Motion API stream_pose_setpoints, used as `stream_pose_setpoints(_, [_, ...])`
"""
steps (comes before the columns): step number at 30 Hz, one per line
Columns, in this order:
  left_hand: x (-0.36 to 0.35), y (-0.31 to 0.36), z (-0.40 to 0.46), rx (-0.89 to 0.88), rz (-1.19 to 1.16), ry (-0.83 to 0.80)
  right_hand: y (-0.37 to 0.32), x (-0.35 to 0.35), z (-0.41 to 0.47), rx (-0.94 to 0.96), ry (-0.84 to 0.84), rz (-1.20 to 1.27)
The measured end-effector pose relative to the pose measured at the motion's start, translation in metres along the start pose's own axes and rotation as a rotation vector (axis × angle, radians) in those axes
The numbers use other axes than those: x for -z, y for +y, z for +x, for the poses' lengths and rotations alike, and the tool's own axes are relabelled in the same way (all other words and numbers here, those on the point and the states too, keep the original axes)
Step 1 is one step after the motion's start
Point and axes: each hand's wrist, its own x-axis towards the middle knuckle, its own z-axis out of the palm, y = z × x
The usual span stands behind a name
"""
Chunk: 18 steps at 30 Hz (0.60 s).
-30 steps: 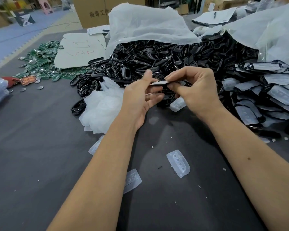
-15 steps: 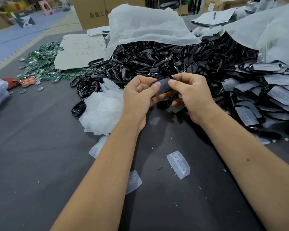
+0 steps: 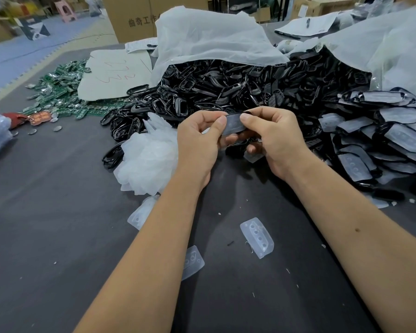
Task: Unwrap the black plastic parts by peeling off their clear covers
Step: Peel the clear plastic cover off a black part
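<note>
1. Dark grey cloth is covering the wide work table (image 3: 46, 212) you are sitting at, and cardboard boxes and a blue floor are showing in the blurred background.
2. Your left hand (image 3: 197, 145) and right hand (image 3: 276, 143) are meeting above the table, just in front of a big heap of bare glossy black plastic frames (image 3: 226, 92) spilling from a white plastic bag (image 3: 209, 37).
3. You are holding one small flat black plastic part in a cloudy clear cover (image 3: 233, 124) between both hands. Each thumb is pressing on its top face, and the curled fingers of both hands are pinching it from beneath.
4. By my reading, you are starting the peel: the cover is looking fully seated, with no corner lifted yet.
5. Your next move is probably calling for a thumbnail to catch the cover's edge while the other hand is gripping the black body firmly.
6. To your right, a stack of black parts in frosted clear covers (image 3: 382, 145) is waiting.
7. A crumpled mound of thin white film (image 3: 147, 159) is lying just left of your left hand, and loose moulded clear covers (image 3: 257, 236) are lying on the cloth between your forearms.
8. Green circuit boards (image 3: 60, 92) are lying scattered far left.
</note>
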Motion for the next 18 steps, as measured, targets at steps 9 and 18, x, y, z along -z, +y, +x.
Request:
stream_pose_setpoints(9, [-0.0016, 0.0031, 0.0002, 0.066, -0.033, 0.010, 0.0037, -0.0004, 0.0038, 0.035, 0.065, -0.064])
stream_pose_setpoints(18, [0.0008, 0.0003, -0.0039, -0.016, 0.026, -0.027, 0.0039, -0.0011, 0.0023, 0.074, 0.042, -0.089])
